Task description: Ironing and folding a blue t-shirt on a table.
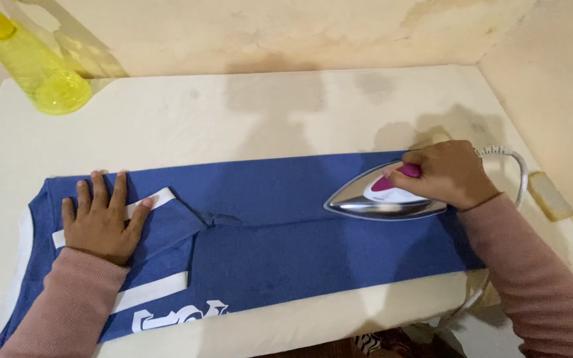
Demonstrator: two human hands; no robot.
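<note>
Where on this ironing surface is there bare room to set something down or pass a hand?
The widest free patch is the pale board between the yellow spray bottle and the blue garment's upper edge. A narrow strip shows along the near edge. Crowded: the left hand pressing the garment, and the right hand gripping the iron.

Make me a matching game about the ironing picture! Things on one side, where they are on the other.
Things:
1. left hand
2. right hand
3. yellow spray bottle
4. blue shirt

Places:
A. far left corner of the board
B. gripping the iron's pink handle
C. spread flat across the board
D. pressed flat on the shirt's collar end

Pairs: 1-D, 2-B, 3-A, 4-C
</note>
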